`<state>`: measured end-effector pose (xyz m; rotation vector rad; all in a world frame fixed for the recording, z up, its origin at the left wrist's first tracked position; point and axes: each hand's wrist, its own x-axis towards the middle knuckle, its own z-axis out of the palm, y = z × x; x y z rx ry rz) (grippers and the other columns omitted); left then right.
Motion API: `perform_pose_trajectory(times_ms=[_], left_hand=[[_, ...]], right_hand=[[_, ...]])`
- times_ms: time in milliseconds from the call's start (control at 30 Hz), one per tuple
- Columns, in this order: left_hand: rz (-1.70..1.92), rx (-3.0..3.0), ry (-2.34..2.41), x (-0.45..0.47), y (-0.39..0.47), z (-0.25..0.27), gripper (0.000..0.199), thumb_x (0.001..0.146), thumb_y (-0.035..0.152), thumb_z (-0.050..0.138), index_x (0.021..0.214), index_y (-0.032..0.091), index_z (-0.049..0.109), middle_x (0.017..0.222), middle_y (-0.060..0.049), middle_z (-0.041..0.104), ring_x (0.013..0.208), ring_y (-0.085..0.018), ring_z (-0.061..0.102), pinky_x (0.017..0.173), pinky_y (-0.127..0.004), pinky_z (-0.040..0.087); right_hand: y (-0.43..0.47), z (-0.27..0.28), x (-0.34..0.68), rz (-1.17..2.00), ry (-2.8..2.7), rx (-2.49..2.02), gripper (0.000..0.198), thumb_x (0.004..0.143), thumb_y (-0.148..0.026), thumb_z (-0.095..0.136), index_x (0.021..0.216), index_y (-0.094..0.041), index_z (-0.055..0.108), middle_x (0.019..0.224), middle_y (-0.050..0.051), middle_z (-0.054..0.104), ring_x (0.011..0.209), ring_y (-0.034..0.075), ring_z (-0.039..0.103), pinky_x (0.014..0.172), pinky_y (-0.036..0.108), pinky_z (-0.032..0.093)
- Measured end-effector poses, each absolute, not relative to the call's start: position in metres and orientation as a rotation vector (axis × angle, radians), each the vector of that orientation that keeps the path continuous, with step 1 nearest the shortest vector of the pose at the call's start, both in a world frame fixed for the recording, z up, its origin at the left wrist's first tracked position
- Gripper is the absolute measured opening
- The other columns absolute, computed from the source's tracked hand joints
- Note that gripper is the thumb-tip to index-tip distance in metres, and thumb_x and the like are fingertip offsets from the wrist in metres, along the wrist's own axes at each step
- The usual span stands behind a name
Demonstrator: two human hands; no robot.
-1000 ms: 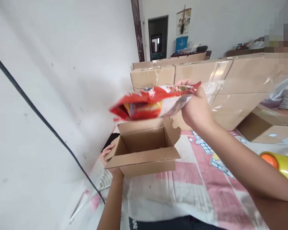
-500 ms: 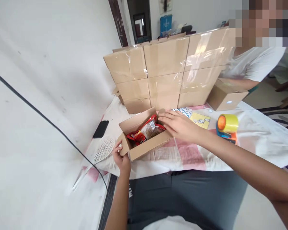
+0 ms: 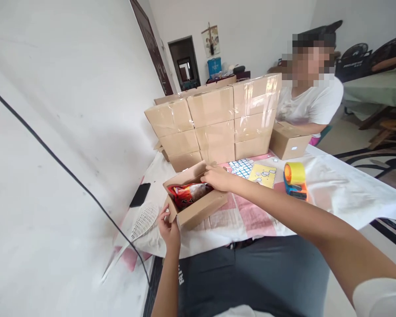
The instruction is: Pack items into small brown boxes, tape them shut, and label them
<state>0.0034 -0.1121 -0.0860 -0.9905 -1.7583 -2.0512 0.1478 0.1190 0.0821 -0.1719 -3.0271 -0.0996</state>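
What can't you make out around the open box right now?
All in the head view:
Floor of the open box: hidden by the red packet and the box's near side.
Packet's right end: partly covered by the right hand.
Packet's small print: too small to read.
Co-worker's hands: hidden by the box beside the stack.

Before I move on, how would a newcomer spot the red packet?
Find the stack of taped boxes on the table. On its near side, an open box sits between left hand and right hand; the red packet lies inside. Its glossy red wrapping sets it apart from the plain brown cardboard around it.
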Motion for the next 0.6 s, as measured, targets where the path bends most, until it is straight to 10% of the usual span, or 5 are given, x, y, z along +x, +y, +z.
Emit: perform_pose_trajectory(times_ms=[300,467,600], left_hand=[[-2.020,-1.118,-1.896,0.010,-0.116,-0.080,0.068,0.097,0.054,0.051,0.155,0.025,0.032,0.156,-0.018,0.045,0.137,-0.027,0.054,0.110,-0.042,0.048],[-1.724,-1.604,-1.927,-0.013,-0.114,-0.061,0.098,0.057,0.076,0.081,0.135,0.020,0.060,0.150,-0.021,0.054,0.147,-0.041,0.041,0.121,-0.060,0.032],[-1.638,-1.606,-1.937,-0.030,-0.110,-0.048,0.059,0.068,0.063,0.081,0.107,0.021,0.070,0.125,-0.015,0.070,0.138,-0.037,0.052,0.117,-0.062,0.036]], right_hand=[[0.148,0.075,0.197,0.853,-2.330,-0.654,0.065,0.098,-0.040,0.057,0.156,-0.015,0.042,0.147,0.018,0.057,0.133,0.031,0.054,0.113,0.049,0.041],[0.128,0.037,0.211,1.312,-2.396,-0.279,0.060,0.103,-0.057,0.044,0.155,-0.026,0.045,0.145,0.009,0.063,0.146,0.026,0.045,0.122,0.052,0.033],[0.114,0.033,0.219,1.213,-2.461,-0.138,0.054,0.103,-0.057,0.044,0.147,-0.028,0.055,0.147,0.008,0.060,0.149,0.026,0.039,0.124,0.055,0.029]])
